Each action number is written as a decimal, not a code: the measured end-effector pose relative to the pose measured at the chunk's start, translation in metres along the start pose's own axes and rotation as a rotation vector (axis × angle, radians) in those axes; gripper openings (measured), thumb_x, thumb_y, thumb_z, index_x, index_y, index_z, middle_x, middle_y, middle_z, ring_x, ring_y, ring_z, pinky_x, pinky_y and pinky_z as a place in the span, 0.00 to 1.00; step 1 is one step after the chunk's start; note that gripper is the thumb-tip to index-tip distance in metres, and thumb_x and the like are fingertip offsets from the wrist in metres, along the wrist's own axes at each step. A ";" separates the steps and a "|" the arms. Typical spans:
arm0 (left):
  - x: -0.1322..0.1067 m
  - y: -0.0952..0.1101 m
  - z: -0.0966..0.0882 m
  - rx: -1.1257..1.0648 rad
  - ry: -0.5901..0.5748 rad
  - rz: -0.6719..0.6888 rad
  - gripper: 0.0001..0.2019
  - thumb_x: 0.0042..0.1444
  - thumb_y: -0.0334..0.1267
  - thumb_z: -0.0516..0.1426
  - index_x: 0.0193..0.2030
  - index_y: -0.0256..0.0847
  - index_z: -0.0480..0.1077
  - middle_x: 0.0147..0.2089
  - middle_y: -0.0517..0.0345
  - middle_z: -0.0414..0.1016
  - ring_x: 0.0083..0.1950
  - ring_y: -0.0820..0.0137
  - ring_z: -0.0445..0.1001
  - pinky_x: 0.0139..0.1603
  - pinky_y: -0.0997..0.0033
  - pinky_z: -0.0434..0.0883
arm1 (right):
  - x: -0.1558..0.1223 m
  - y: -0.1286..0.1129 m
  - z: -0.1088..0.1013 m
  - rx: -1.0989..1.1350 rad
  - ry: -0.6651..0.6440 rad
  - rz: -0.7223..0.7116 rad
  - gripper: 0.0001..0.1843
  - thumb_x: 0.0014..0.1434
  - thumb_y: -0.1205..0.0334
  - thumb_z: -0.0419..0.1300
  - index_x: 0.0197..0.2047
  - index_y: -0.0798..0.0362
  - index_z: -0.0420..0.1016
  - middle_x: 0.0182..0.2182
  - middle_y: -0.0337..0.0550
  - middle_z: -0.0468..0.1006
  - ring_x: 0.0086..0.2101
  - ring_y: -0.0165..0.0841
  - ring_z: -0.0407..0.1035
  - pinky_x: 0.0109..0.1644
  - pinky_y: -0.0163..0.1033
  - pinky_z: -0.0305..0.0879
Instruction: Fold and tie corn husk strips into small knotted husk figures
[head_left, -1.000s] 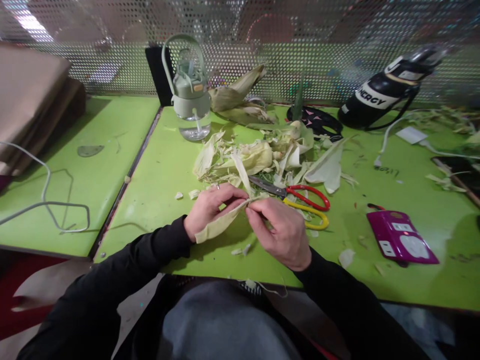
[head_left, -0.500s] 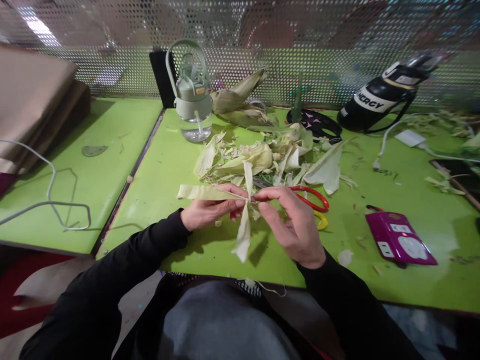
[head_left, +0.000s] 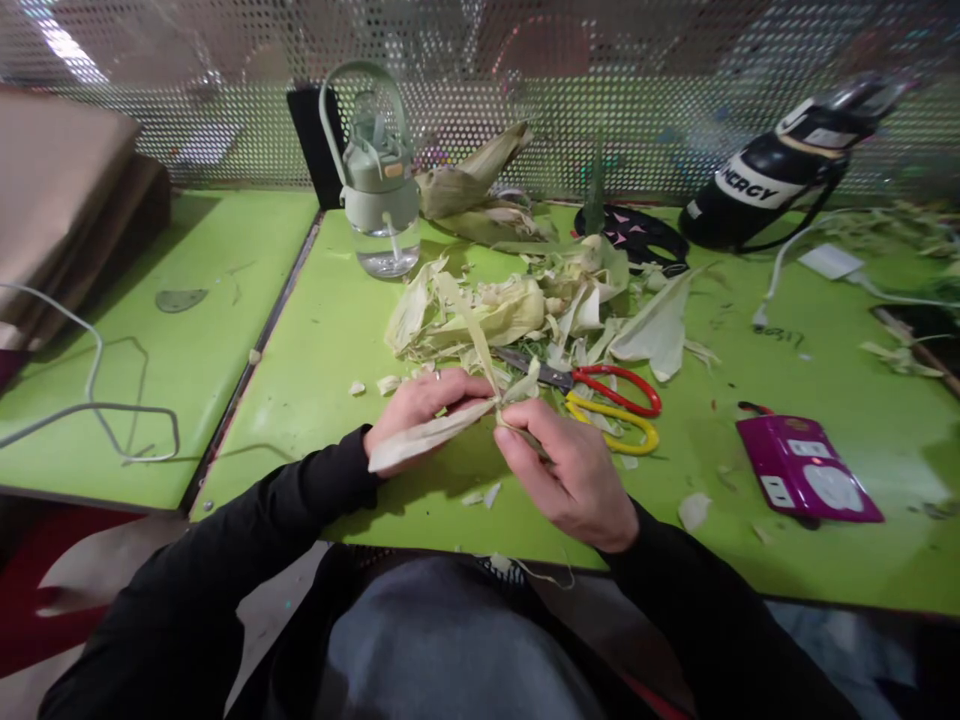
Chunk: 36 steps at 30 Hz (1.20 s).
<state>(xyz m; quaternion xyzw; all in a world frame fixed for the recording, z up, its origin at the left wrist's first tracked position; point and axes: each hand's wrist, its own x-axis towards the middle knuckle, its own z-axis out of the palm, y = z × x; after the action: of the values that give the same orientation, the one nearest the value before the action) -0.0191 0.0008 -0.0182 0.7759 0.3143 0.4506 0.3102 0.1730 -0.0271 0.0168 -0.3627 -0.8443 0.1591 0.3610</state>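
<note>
Pale corn husk strips, joined at a small knot-like centre, are held between both hands above the table's front part. My left hand grips them from behind and below, its fingers partly covered by a strip. With thumb and index finger closed, my right hand pinches the husk at the centre. One strip points up and away, another lies leftward over my left hand, and a short one sticks up on the right. Just beyond my right hand lie scissors with a red and a yellow handle.
A pile of corn husks spreads behind the hands. A clear-bottomed water bottle stands at the back; a black bottle leans against the perforated screen. On the right are a purple power socket and a white cable.
The joined husk strips have turned in my hands: the strip that hung down now points lower left. My right hand has moved slightly down and left, leaving the scissors more exposed.
</note>
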 end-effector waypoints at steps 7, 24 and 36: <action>-0.006 0.002 0.007 -0.010 0.060 0.090 0.07 0.64 0.37 0.58 0.46 0.39 0.76 0.38 0.54 0.81 0.38 0.72 0.78 0.41 0.74 0.74 | 0.000 0.000 0.005 0.012 -0.014 -0.111 0.10 0.65 0.71 0.53 0.32 0.49 0.62 0.21 0.30 0.64 0.21 0.25 0.57 0.24 0.34 0.52; 0.008 0.012 -0.001 -0.834 -0.208 -0.653 0.22 0.56 0.54 0.64 0.43 0.36 0.68 0.22 0.69 0.67 0.17 0.82 0.65 0.18 0.83 0.65 | 0.004 0.014 -0.001 -0.108 0.161 -0.042 0.05 0.64 0.67 0.62 0.44 0.53 0.75 0.35 0.42 0.82 0.34 0.32 0.76 0.38 0.38 0.71; 0.012 0.012 -0.005 -0.826 -0.169 -0.625 0.21 0.53 0.50 0.67 0.41 0.36 0.68 0.28 0.65 0.71 0.25 0.80 0.72 0.26 0.80 0.72 | 0.004 0.014 0.001 -0.234 0.209 -0.170 0.04 0.60 0.73 0.63 0.39 0.57 0.75 0.31 0.47 0.80 0.32 0.35 0.73 0.38 0.39 0.70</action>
<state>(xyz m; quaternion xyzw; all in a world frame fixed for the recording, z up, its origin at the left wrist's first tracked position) -0.0158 0.0039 -0.0008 0.4917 0.3006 0.3590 0.7342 0.1774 -0.0146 0.0103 -0.3443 -0.8425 -0.0101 0.4143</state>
